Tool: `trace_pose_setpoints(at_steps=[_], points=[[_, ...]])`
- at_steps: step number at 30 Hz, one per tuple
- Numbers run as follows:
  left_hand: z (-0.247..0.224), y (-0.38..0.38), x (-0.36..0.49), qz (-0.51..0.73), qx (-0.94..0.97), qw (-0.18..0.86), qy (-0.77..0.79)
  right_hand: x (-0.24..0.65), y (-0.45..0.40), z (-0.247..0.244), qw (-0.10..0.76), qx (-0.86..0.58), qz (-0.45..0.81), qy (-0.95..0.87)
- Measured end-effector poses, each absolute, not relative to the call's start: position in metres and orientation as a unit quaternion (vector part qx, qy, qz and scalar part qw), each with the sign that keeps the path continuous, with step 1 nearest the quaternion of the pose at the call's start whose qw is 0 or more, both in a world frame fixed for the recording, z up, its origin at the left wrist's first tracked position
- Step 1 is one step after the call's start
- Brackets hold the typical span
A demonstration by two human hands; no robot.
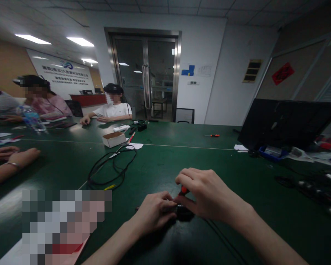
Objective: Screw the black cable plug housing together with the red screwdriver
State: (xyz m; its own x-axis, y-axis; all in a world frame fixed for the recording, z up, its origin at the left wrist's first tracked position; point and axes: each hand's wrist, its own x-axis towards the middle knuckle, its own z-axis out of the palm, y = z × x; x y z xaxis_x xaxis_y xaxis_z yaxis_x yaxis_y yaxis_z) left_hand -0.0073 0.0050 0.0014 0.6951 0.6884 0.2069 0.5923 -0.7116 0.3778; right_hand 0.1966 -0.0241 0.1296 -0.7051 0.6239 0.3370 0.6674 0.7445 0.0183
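Note:
My right hand (202, 191) is closed around the red-and-black handle of a screwdriver (184, 190), held upright over a small black device (183, 212). Fingers and thumb cover most of the tool, and its tip is hidden. From the left, my left hand (157, 209) grips the same device with closed fingers, keeping it low at the table. Its exact kind cannot be made out. A thin black cable (222, 235) runs from near the device toward the lower right.
A looped black cable (121, 173) and an open cardboard box (114, 140) lie ahead to the left. Another screwdriver (215, 135) rests farther back. A black monitor (289, 125) and blue tray (273, 154) stand right. A co-worker's hands (22, 158) are at left.

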Motion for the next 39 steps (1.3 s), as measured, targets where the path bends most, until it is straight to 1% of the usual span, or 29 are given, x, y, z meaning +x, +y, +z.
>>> trace_pose_setpoints(at_steps=[3,5,8,14,17,21,25,28,35,39], points=[[0.0035,0.0044,-0.0072,0.171,0.909,0.154,0.348,0.1983,-0.0254,0.1322,0.168,-0.335,0.003,-0.927],[0.0039,0.0045,-0.0072,0.17,0.908,0.157,0.348,0.199,-0.0253,0.1317,0.172,-0.337,0.017,-0.926],[0.0034,0.0049,-0.0071,0.17,0.909,0.156,0.347,0.1986,-0.0244,0.1295,0.172,-0.354,0.0,-0.919],[0.0024,0.0047,-0.0069,0.165,0.909,0.142,0.356,0.1973,-0.0215,0.1256,0.144,-0.367,-0.095,-0.914],[0.0021,0.0045,-0.0069,0.166,0.91,0.139,0.354,0.1971,-0.0208,0.1255,0.138,-0.371,-0.111,-0.911],[0.0018,0.0048,-0.007,0.175,0.911,0.144,0.345,0.198,-0.0236,0.1281,0.164,-0.346,-0.044,-0.923],[0.0032,0.0051,-0.0074,0.169,0.911,0.153,0.343,0.1996,-0.0258,0.1284,0.166,-0.339,0.014,-0.926],[0.0033,0.005,-0.0075,0.168,0.91,0.149,0.347,0.199,-0.0255,0.1273,0.167,-0.345,-0.001,-0.924],[-0.0015,0.0054,-0.0078,0.18,0.91,0.137,0.346,0.1974,-0.023,0.1268,0.142,-0.358,-0.082,-0.919],[-0.0038,0.0065,-0.0077,0.191,0.908,0.141,0.346,0.1974,-0.0239,0.1274,0.137,-0.36,-0.089,-0.919]])
